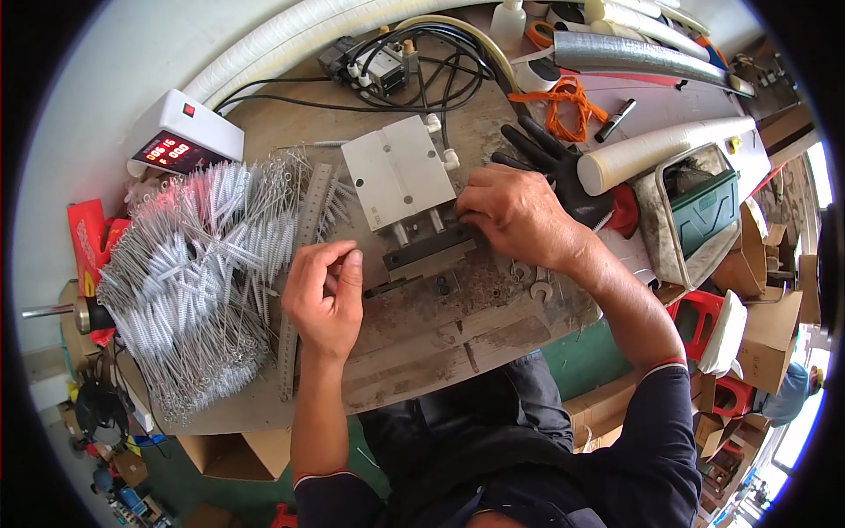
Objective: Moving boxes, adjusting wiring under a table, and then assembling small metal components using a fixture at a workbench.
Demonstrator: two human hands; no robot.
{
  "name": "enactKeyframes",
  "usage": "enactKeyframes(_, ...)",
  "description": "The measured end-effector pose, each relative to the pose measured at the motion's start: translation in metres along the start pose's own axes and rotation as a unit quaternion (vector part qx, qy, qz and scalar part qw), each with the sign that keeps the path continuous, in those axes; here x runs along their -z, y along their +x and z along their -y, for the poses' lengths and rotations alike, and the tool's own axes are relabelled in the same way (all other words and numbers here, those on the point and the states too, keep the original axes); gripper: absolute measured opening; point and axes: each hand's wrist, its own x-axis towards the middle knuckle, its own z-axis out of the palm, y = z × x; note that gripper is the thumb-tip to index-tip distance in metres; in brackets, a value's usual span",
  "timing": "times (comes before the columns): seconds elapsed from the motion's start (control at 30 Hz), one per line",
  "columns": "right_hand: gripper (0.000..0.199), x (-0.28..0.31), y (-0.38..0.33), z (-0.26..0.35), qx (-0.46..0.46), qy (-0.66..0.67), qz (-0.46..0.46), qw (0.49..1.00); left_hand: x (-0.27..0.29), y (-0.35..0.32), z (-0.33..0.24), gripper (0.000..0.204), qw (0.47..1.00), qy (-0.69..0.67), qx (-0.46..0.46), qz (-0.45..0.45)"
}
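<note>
A silver pneumatic cylinder block (398,172) sits on the wooden bench, its two rods running to a dark metal bar (429,250) nearer me. My right hand (519,211) is closed at the right end of that bar, fingertips bunched beside the block; anything in them is hidden. To the left of the bar, my left hand (324,299) is raised with thumb and forefinger pinched together; I cannot make out anything between them. Beside it lies a large pile of white-bristled wire brushes (207,273) with looped ends. A steel ruler (312,207) runs along the pile's right edge.
A white counter box (189,132) with red digits stands back left. Black hoses (449,66) and a valve lie behind the block. To the right are a black glove (559,167), orange string (568,106), a wrapped tube (660,154), a bin (656,224) and a wrench (540,289).
</note>
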Motion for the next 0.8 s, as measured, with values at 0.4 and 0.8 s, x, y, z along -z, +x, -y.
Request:
enactKeyframes(0.4,0.008,-0.006,0.003,-0.002,0.000,0.037,-0.001,0.999,0.002,0.005,0.005,0.011,0.995,0.050,-0.074,0.051)
enactKeyframes(0.8,0.009,-0.012,-0.003,-0.011,-0.010,0.081,-0.037,0.996,-0.009,0.005,-0.013,0.045,0.986,0.055,-0.018,0.155)
